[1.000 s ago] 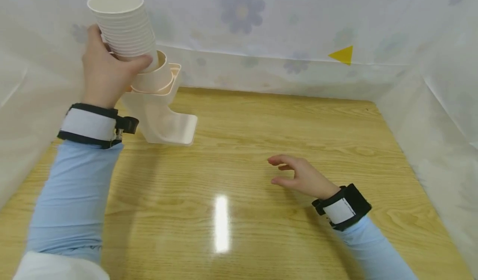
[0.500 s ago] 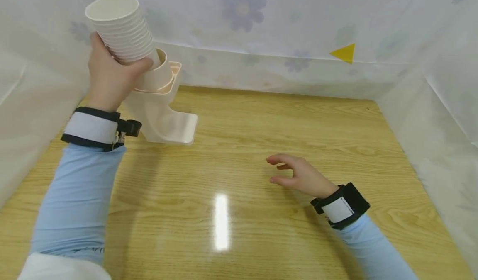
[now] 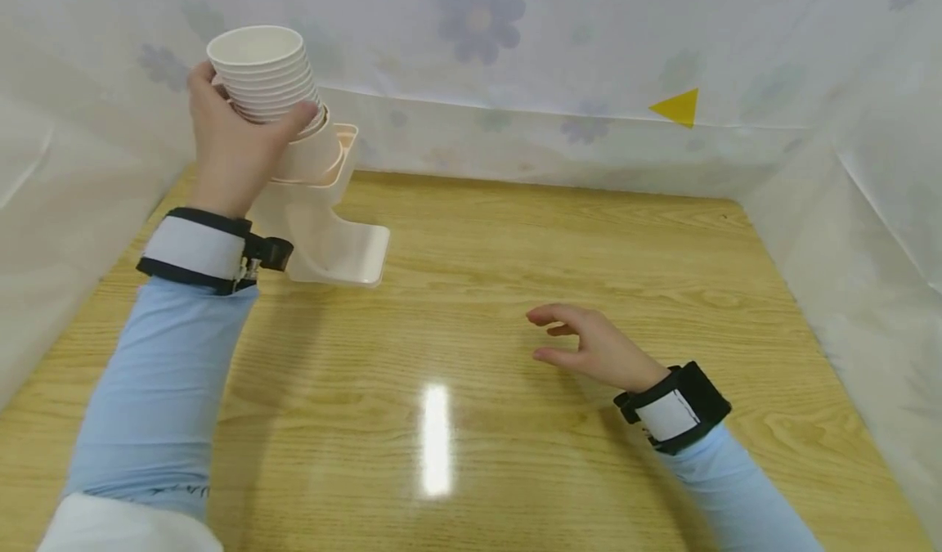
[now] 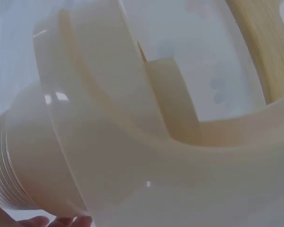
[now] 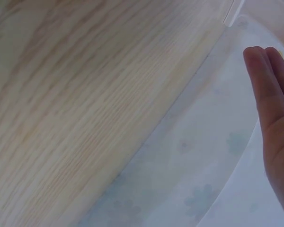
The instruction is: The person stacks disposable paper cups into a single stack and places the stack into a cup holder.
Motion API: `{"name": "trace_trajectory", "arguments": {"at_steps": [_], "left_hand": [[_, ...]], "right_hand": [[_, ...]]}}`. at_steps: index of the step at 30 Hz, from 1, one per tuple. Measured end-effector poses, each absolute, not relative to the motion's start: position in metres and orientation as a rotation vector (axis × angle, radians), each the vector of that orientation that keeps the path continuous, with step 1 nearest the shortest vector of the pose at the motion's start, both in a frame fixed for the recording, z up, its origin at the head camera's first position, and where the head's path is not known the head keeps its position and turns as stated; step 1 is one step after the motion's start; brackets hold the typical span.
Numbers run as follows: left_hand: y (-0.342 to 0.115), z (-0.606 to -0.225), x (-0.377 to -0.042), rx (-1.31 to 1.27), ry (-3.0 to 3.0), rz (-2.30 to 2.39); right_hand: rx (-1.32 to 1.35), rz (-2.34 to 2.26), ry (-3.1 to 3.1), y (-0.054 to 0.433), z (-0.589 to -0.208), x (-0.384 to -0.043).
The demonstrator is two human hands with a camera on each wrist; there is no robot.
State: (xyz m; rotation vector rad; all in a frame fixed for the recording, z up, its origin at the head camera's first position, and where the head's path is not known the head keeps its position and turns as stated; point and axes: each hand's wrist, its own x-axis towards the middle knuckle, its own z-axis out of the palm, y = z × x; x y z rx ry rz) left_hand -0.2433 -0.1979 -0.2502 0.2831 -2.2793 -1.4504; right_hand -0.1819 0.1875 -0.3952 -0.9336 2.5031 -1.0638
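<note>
A stack of white paper cups (image 3: pixel 268 86) stands in the round tube at the top of a cream plastic cup dispenser (image 3: pixel 324 233), its lower part hidden inside the tube. My left hand (image 3: pixel 235 143) grips the stack from the left, thumb across its near side. In the left wrist view the dispenser (image 4: pixel 146 184) fills most of the picture, with the ridged cup rims (image 4: pixel 4 165) and a few fingertips at the lower left. My right hand (image 3: pixel 599 347) is apart from everything, with relaxed fingers and a gap between thumb and forefinger; it also shows in the right wrist view.
The dispenser stands on a wood-grain table (image 3: pixel 471 290) at the back left. A pale flowered sheet (image 3: pixel 500 53) hangs behind it and at both sides. On the sheet at the back right is a yellow triangle (image 3: pixel 677 108).
My left hand has moved right with the cup stack. The stack has gone lower into the dispenser's tube and stands more upright. My right hand has stayed in place.
</note>
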Motion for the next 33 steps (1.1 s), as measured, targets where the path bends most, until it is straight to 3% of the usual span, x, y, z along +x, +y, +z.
{"name": "trace_trajectory", "arguments": {"at_steps": [20,33], "left_hand": [[-0.192,-0.252,-0.243,0.483,-2.394,-1.113],[-0.189,-0.267,-0.24,0.522,-2.393,-1.139]], "right_hand": [[-0.898,-1.067,2.504,0.191,-0.397,-0.178],[-0.9,-1.08,2.516,0.192,-0.404,-0.176]]}}
